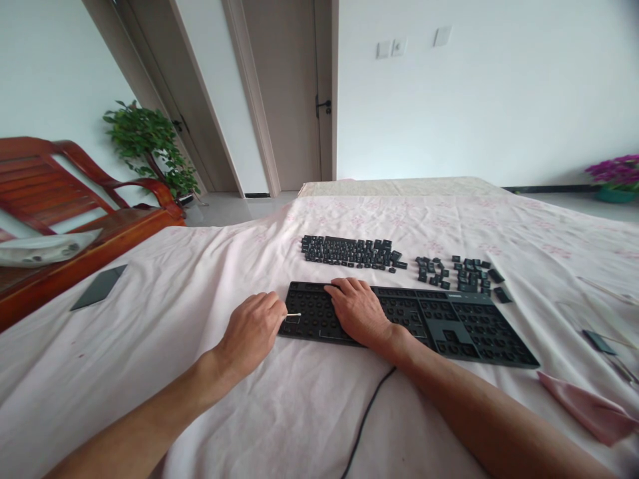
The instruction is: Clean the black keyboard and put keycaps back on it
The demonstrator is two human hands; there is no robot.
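Observation:
A black keyboard (452, 326) with its keycaps off lies across the cloth, its bare key sockets showing. Pinched in my left hand (255, 326) is a cotton swab (293, 315), whose tip reaches over the keyboard's left end. My right hand (357, 307) lies on the left half of the keyboard with its fingers spread over the back edge, covering some sockets. Behind the keyboard, loose black keycaps (347, 251) sit in rows. A second, looser group of keycaps (469, 274) is to their right.
A pale pink tablecloth (224, 426) covers the surface. The keyboard's cable (367, 416) runs toward me. At the right lie a pink cloth (586, 406) and a small dark object (598, 342) beside thin tools. A dark flat panel (100, 287) rests at the left, near a wooden bench (134, 233).

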